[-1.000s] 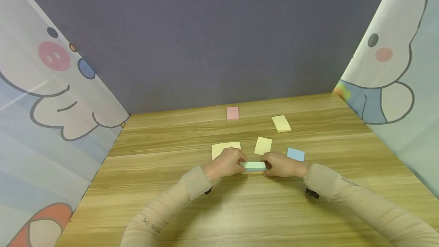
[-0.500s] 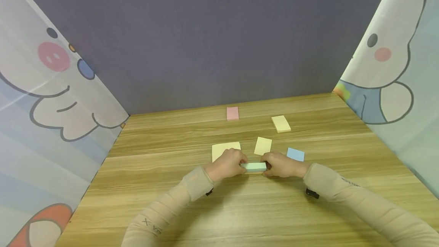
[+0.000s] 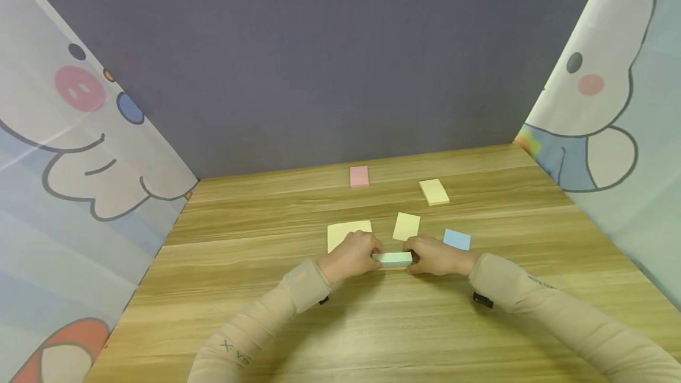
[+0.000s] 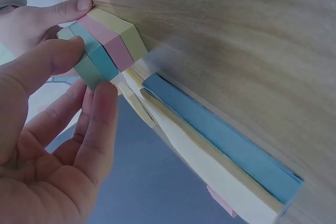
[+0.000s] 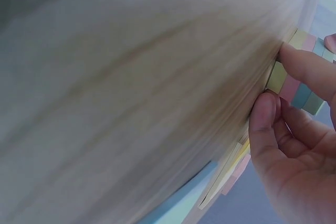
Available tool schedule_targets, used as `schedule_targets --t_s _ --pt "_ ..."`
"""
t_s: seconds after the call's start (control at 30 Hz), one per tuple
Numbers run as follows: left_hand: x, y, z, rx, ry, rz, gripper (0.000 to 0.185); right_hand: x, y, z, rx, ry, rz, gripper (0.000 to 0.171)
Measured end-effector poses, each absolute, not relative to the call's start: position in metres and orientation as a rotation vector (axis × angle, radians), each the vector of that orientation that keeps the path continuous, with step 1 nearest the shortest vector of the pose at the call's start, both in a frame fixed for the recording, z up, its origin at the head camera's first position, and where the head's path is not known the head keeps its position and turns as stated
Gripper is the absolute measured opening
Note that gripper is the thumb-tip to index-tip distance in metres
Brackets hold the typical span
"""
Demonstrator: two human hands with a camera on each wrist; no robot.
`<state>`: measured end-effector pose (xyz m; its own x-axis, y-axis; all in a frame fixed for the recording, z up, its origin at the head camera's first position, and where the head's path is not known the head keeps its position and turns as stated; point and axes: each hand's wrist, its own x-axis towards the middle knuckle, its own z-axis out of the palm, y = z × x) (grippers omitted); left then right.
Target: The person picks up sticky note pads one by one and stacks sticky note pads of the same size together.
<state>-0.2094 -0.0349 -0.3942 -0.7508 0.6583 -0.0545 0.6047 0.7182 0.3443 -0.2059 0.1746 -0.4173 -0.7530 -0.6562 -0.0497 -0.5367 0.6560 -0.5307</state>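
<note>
A small stack of sticky note pads (image 3: 392, 259) stands near the table's middle, with pale green on top, then blue, pink and yellow at the bottom. My left hand (image 3: 352, 257) pinches its left end; in the left wrist view, thumb and finger lie on the green and blue pads (image 4: 97, 59). At the other end, my right hand (image 3: 438, 255) pinches the stack low down, thumb and index finger around the yellow and pink layers (image 5: 283, 80) in the right wrist view. A large cream pad (image 3: 344, 230) lies behind my left hand, partly hidden; a blue layer (image 4: 220, 140) shows under it.
A pale yellow pad (image 3: 407, 226) lies just behind the stack. A blue pad (image 3: 457, 239) sits beyond my right hand. Farther back are a pink pad (image 3: 359, 176) and another yellow pad (image 3: 434, 192). A dark partition (image 3: 351, 64) rises along the table's far edge.
The upper pads of the stack look more evenly lined up than a second ago. Both hands keep their hold in nearly the same place; the other pads stay put.
</note>
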Motion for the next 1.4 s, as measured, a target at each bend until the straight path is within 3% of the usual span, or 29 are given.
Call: schedule_targets --t_s 0.47,1.4 --pt "-0.208 -0.036 -0.4 1.058 2.732 0.41 0.029 -0.207 0.175 -0.416 -0.964 2.633 -0.732 0.023" --pt "-0.209 -0.04 -0.41 1.088 2.763 0.345 0.031 -0.208 0.174 -0.417 -0.955 2.627 -0.714 0.026"
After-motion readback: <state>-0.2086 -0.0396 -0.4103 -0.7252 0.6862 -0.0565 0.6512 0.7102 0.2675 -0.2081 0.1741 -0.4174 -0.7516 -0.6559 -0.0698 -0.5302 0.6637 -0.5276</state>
